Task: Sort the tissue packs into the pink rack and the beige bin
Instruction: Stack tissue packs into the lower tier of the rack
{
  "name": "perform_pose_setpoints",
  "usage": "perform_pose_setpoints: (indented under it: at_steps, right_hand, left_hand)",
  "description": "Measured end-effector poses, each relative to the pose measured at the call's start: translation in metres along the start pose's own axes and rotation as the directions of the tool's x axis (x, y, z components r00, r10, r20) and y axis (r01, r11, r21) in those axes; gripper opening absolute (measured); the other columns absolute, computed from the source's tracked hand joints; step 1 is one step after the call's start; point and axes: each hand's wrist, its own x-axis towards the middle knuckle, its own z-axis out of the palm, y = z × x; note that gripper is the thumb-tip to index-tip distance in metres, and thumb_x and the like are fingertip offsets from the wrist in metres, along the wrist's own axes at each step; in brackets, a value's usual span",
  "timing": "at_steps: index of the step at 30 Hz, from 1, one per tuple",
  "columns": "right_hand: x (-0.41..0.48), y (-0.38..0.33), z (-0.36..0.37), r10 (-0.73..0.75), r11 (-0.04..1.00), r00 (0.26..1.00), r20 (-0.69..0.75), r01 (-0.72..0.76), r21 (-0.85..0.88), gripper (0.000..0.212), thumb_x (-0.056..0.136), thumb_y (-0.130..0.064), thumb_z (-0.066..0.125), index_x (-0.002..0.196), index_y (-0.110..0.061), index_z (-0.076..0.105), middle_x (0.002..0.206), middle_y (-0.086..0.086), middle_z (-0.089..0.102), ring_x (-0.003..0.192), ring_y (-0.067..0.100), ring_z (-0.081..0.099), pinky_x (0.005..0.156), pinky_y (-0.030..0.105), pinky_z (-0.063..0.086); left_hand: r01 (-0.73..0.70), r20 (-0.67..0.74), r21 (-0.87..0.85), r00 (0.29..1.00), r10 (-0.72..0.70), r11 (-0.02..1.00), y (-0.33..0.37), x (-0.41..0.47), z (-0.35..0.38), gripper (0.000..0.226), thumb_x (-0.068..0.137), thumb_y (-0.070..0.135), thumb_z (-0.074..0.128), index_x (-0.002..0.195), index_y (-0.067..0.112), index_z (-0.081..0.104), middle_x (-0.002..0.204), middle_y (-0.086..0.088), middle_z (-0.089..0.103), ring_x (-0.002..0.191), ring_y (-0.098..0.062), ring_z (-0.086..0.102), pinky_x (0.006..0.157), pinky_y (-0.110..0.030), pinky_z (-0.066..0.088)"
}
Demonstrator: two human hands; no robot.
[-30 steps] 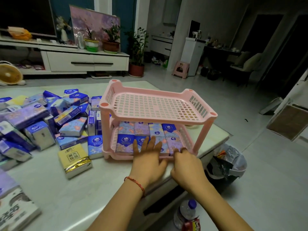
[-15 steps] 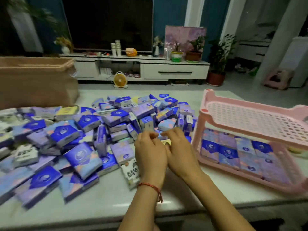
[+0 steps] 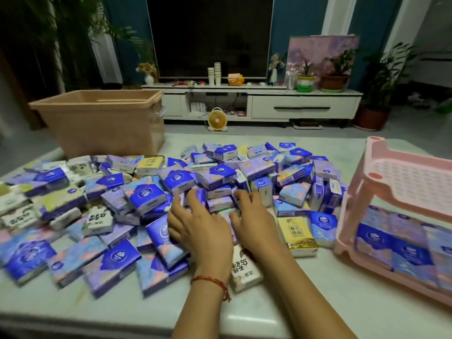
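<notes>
Where glossy rectangular packs (image 3: 146, 194) heap, left hand (image 3: 203, 231) rests.

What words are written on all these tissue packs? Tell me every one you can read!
"Vinda": on a blue tissue pack in the pile, and on a few more like it.
"原木纯品": on the yellow pack beside the right hand.
Big black characters on the white pack between the forearms: upside down and too blurred to read.
Small print on the other packs: too small or blurred.
</notes>
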Motion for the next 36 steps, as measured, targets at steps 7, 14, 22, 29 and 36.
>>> perform_pose_setpoints:
  at_steps: [7, 14, 22, 29, 36]
  right_hand:
    - [0.013, 0.014, -0.014, 0.046, 0.989, 0.990, -0.132, -0.027, 0.149, 0.024, 0.089, -0.014, 0.046, 0.113, -0.011, 0.048, 0.104, 0.011, 0.057, 0.094, 0.031, 0.052, 0.068, 0.034, 0.035]
    - [-0.031, 0.023, -0.067, 0.220, 0.891, 0.961, -0.169, -0.128, 0.435, 0.030, 0.078, -0.009, 0.058, 0.107, -0.019, 0.059, 0.076, -0.001, 0.058, 0.070, 0.016, 0.053, 0.066, 0.025, 0.038]
    - [-0.132, 0.100, -0.143, 0.572, 0.618, 0.811, 0.122, -0.524, 0.587, 0.014, 0.084, 0.003, 0.051, 0.083, -0.004, 0.063, 0.055, 0.005, 0.057, 0.035, 0.009, 0.046, 0.039, 0.021, 0.040]
    - [-0.129, 0.176, -0.159, 0.820, 0.489, 0.550, -0.158, -0.530, 0.692, 0.035, 0.062, -0.030, 0.057, 0.094, -0.015, 0.061, 0.084, 0.017, 0.067, 0.071, 0.033, 0.063, 0.072, 0.040, 0.055]
    - [-0.101, 0.201, -0.150, 0.815, 0.562, 0.512, -0.272, -0.583, 0.586, 0.030, 0.085, -0.021, 0.059, 0.110, -0.005, 0.058, 0.108, 0.022, 0.064, 0.103, 0.034, 0.061, 0.090, 0.040, 0.048]
  left_hand:
    - [-0.074, 0.078, 0.013, 0.994, 0.072, 0.997, -0.001, 0.006, -0.010, 0.041, 0.087, 0.008, 0.050, 0.127, 0.013, 0.050, 0.124, -0.011, 0.054, 0.116, -0.030, 0.044, 0.092, -0.039, 0.027]
    - [-0.039, -0.025, -0.582, 0.999, 0.030, 0.812, 0.030, -0.017, -0.026, 0.037, 0.079, 0.001, 0.057, 0.115, 0.010, 0.056, 0.112, -0.008, 0.059, 0.095, -0.019, 0.054, 0.076, -0.007, 0.037]
    - [0.350, 0.713, -0.623, 0.623, 0.323, 0.700, 0.071, -0.081, -0.036, 0.025, 0.079, -0.007, 0.050, 0.074, 0.018, 0.053, 0.061, 0.003, 0.059, 0.057, -0.017, 0.057, 0.072, -0.045, 0.053]
    - [0.100, 0.782, -0.526, 0.448, 0.434, 0.844, 0.137, -0.136, 0.019, 0.029, 0.078, -0.002, 0.053, 0.067, 0.022, 0.042, 0.086, -0.006, 0.057, 0.085, -0.023, 0.056, 0.079, -0.032, 0.046]
    - [-0.713, 0.654, -0.251, 0.373, 0.658, 0.655, 0.169, -0.133, 0.083, 0.028, 0.078, 0.000, 0.038, 0.082, -0.006, 0.065, 0.088, -0.023, 0.066, 0.083, -0.025, 0.064, 0.056, -0.031, 0.027]
